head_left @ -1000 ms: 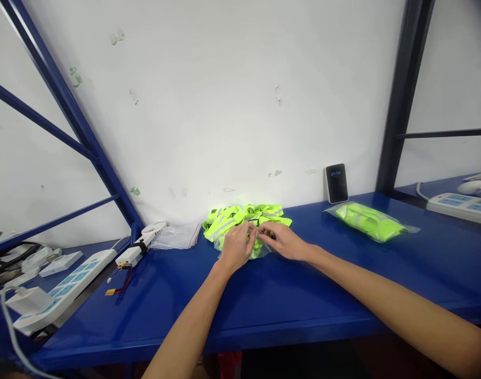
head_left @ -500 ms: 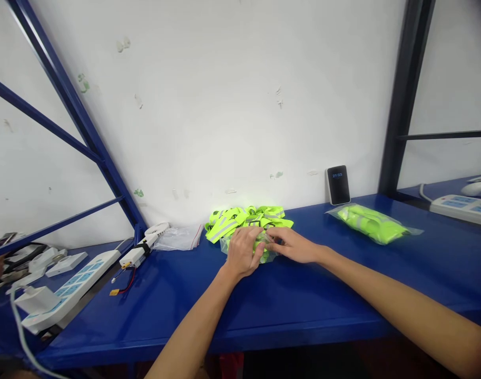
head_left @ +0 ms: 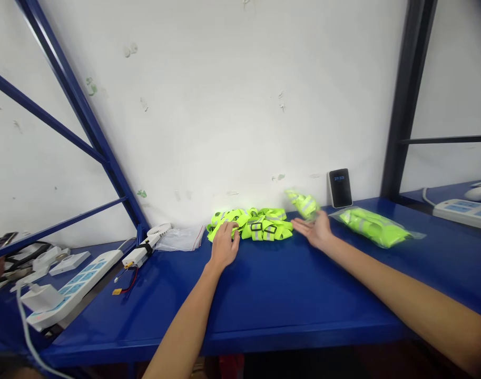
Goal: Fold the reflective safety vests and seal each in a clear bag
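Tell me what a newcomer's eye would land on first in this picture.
Most likely the neon yellow-green heap of straps, bright against the blue table at its back, near the white wall. Next, a blurred bundle of the same colour at the right hand, though whether it is gripped is unclear. Farther right, a clear bag with more neon material lies in front of a dark-screened device.

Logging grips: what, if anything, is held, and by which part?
Right hand: apparently the neon bundle, by its lower end, though blur hides the grip. Left hand: no hold visible.
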`<state>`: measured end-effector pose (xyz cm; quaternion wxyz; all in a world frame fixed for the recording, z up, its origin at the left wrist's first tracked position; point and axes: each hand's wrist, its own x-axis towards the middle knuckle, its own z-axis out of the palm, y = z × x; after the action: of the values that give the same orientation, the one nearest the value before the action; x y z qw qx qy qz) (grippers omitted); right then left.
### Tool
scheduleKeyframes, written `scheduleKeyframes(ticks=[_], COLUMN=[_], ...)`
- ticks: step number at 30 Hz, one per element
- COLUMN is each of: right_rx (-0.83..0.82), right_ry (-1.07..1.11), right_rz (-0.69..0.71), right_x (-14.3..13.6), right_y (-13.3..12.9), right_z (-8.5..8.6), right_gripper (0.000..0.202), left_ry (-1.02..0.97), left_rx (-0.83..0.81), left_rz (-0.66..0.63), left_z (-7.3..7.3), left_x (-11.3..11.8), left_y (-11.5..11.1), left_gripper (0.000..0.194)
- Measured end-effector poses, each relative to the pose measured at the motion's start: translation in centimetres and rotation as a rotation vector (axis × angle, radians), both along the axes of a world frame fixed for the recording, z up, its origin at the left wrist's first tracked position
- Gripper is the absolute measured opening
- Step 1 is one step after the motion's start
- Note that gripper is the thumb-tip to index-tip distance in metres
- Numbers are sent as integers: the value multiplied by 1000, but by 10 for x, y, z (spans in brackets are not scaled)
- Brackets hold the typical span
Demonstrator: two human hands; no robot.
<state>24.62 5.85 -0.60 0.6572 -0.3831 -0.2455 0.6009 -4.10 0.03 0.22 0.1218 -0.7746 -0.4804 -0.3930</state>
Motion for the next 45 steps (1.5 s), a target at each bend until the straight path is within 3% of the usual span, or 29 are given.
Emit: scheduleKeyframes(ticks=[3, 6, 9, 12, 15, 18, 20, 24, 28, 33, 36, 41, 45], right_rx=[-51, -19, 19, 95, 337, 611, 674, 637, 616, 695, 576, 283, 267], right_ry=[-59, -41, -43, -151, -541, -1087, -1325, -1404, -1405, -1506, -1545, -1440, -1445], right_rz=[132, 155, 46, -133, -218, -109, -37, -8, -50, 47, 53, -137, -136], right_x=[-14, -22, -17, -7, -2, -7, -11, -13, -9, -11, -13, -4, 2], right_y=[-2, -4, -5, -4, -4, -4, -4, -5, -4, -3, 2, 18, 23], right_z=[-12, -10, -1, 4, 0, -7, -9, -8, -13, -23, -26, -30, -34], right_gripper=[49, 42, 27, 26, 28, 16, 16, 28, 22, 48, 54, 59, 60], left_ry=[68, 110, 121, 109, 94, 79, 66, 43, 38, 22, 0, -6, 1], left_rx=[-131, -228, -274, -288, -299, -313, -316, -325, -341, -340, -332, -331, -333], left_rz=[-65, -123, -156, -169, -178, -189, -193, -195, -194, -199, -206, -199, -197], left_z=[-7, -13, -16, -16, -16, -17, -18, -20, -22, -22, -21, -18, -18], left_x=[1, 3, 6, 9, 11, 10, 9, 7, 6, 7, 9, 10, 9], left_y=[3, 5, 6, 6, 6, 7, 8, 10, 11, 11, 10, 8, 8], left_gripper=[18, 18, 19, 22, 22, 21, 20, 19, 19, 19, 21, 20, 21])
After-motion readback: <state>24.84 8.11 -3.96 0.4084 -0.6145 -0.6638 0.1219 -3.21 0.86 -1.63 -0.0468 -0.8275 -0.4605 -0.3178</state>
